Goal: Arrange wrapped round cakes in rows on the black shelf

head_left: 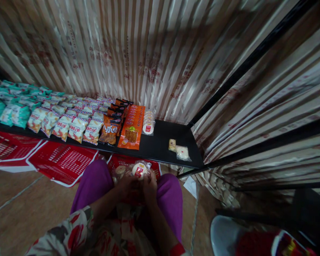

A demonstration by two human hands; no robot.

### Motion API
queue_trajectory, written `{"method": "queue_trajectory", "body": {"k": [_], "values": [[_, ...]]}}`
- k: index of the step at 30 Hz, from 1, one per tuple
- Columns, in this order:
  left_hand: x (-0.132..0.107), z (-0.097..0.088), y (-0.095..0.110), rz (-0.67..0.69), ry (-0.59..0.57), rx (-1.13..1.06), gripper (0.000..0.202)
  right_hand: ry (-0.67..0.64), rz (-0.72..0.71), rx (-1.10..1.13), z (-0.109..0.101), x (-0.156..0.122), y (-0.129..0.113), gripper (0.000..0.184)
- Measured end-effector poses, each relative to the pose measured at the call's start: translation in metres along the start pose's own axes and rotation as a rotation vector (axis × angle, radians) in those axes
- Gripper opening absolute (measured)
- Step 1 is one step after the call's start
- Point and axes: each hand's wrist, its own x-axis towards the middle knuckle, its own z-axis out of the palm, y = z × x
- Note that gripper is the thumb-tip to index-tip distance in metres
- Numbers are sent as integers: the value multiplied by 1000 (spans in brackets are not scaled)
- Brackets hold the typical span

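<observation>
Purple lap point(93, 185) near centre; left hand point(128, 187) and right hand point(150, 185) both clasp round cake pack point(139, 169) between knees, above red basket point(114, 161). Black shelf point(160, 142) just beyond, snack packs point(77, 126) rowed along its left part.

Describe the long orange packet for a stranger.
Find the black shelf against the striped curtain. Near the right end of its snack row lies the orange packet. It alone is long and flat, between puffy orange bags and round white cakes.
</observation>
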Motion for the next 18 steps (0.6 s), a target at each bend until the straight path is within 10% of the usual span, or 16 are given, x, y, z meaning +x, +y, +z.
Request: {"method": "queue_trajectory", "body": {"k": [12, 18], "values": [[15, 0, 6, 301, 322, 305, 27, 11, 37, 23, -4, 8, -10, 43], [12, 10, 12, 449, 307, 445, 24, 28, 32, 62, -4, 16, -17, 43]]}}
